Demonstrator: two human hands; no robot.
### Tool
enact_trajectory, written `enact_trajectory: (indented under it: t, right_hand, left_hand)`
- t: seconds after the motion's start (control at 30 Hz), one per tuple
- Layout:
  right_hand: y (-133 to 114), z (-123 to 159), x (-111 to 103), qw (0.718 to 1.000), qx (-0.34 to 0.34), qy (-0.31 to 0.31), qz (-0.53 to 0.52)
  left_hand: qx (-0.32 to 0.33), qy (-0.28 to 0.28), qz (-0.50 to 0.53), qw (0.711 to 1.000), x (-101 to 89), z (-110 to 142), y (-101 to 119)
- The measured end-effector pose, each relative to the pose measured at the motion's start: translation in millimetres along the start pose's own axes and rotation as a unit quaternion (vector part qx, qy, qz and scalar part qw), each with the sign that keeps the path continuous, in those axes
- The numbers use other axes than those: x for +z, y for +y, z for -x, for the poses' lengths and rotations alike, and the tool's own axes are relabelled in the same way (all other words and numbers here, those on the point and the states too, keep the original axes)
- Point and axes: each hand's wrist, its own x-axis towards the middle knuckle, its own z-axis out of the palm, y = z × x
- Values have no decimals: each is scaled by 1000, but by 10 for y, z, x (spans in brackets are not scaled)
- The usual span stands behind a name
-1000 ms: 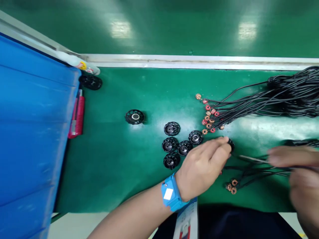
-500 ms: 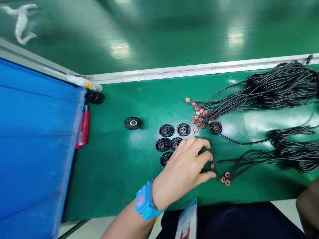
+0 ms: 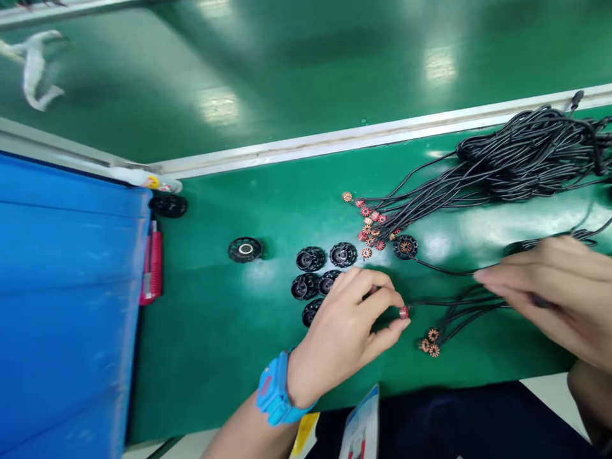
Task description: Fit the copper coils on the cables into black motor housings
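My left hand (image 3: 351, 322), with a blue band on its wrist, pinches a small red wound coil (image 3: 404, 312) at the end of a black cable. My right hand (image 3: 559, 296) hovers over the lower cables (image 3: 471, 309) at the right. Its fingers are closed around something dark that I cannot make out. Several round black plastic housings (image 3: 343, 254) lie beside my left hand, some partly hidden by it. Behind the fingers, another black housing (image 3: 405, 247) has a copper coil in it and a cable running right. Three loose copper coils (image 3: 433, 350) rest below the lower cables.
A large bundle of black cables (image 3: 521, 159) with red and copper coil ends lies at the back right. One black housing (image 3: 245, 249) sits apart at centre left. A blue bin (image 3: 67, 306), a red utility knife (image 3: 156, 264) and a white bottle (image 3: 143, 180) are at the left.
My left hand let go of the housing by the coil pile, moved toward the front and closed on the red coil. My right hand left the view and came back over the lower cables.
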Motion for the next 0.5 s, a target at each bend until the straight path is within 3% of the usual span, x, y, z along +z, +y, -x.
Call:
enact_trajectory:
  t: [0.13, 0.2, 0.33, 0.5]
  right_hand:
    - [94, -33, 325, 985, -51, -164, 31]
    - [148, -10, 431, 975, -61, -213, 30]
    - [123, 11, 504, 966, -69, -247, 28]
    - [-77, 26, 334, 966, -4, -247, 73]
  left_hand:
    - [47, -1, 20, 999, 15, 8, 47]
    - [62, -11, 24, 998, 23, 12, 69]
    - [68, -43, 22, 997, 50, 16, 83]
    - [52, -89, -11, 995, 69, 6, 49]
